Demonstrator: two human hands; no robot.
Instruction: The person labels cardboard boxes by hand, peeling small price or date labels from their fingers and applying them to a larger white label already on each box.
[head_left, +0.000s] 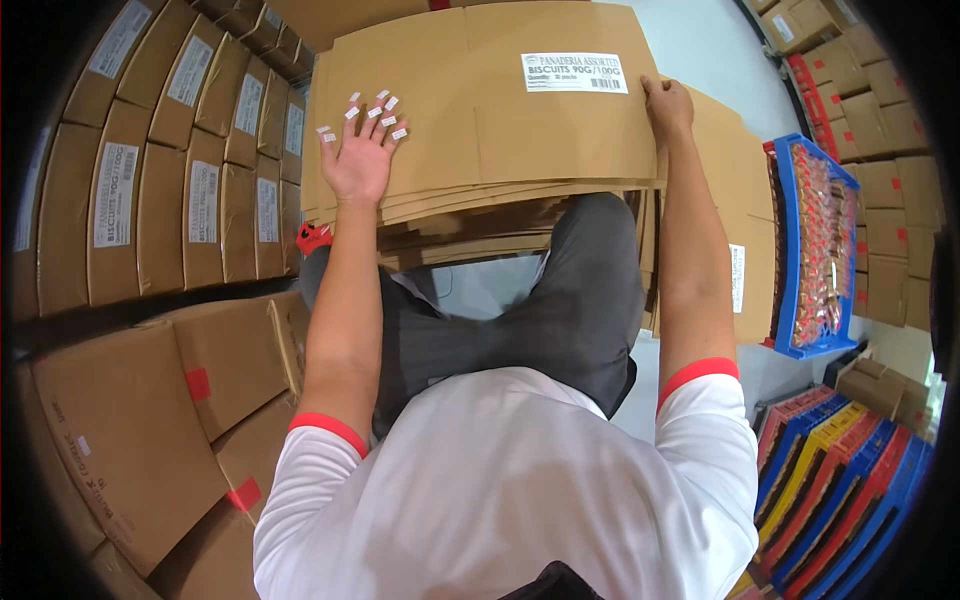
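Observation:
A flattened cardboard carton (420, 67) lies on top of a stack of similar flat cartons in front of me. A white printed label (574, 73) is stuck near its right end. My left hand (357, 166) is held palm up over the carton's left part, fingers spread. Several small white stickers (375, 112) cling to its fingertips, with printing too small to read. At the carton's right edge, my right hand (670, 109) pinches the cardboard between thumb and curled fingers. My knees are spread below the stack's near edge.
Labelled cartons (116, 195) are piled at left, with larger taped boxes (120, 442) nearer me. At right, another flat carton (712, 165) lies beside a blue crate (784, 247) of wrapped packs. Stacked coloured crates (840, 480) stand lower right. A red object (313, 238) sits by my left knee.

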